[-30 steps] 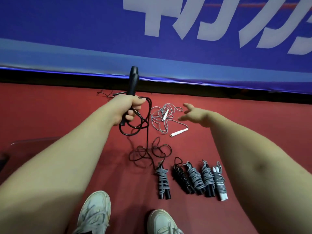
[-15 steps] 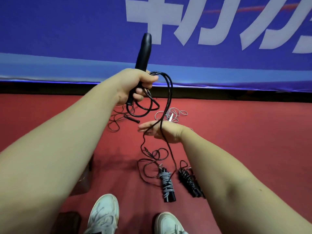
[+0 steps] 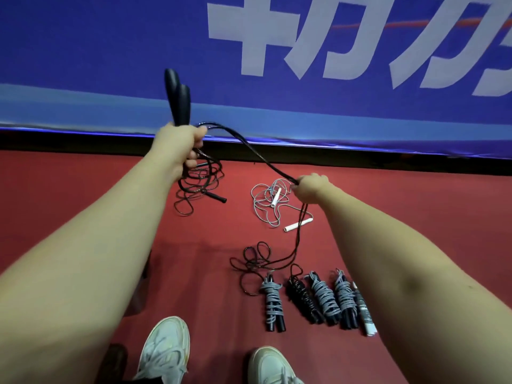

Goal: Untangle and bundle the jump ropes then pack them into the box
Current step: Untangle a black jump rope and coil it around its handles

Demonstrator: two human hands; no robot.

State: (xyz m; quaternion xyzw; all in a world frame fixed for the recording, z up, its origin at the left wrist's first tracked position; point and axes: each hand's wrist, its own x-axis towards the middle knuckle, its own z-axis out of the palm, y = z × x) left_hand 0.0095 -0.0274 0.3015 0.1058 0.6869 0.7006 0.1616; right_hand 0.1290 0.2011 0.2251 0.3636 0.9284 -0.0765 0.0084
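Aloft, thin glossy black rope (image 3: 253, 148).

place: sports hall | red court floor (image 3: 415, 184) | blue lettered banner (image 3: 110, 51)

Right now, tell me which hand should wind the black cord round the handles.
Right. The right hand pinches the black cord running from the handles, slack trailing below it. The left hand grips both handles upright, so it likely serves as the anchor.
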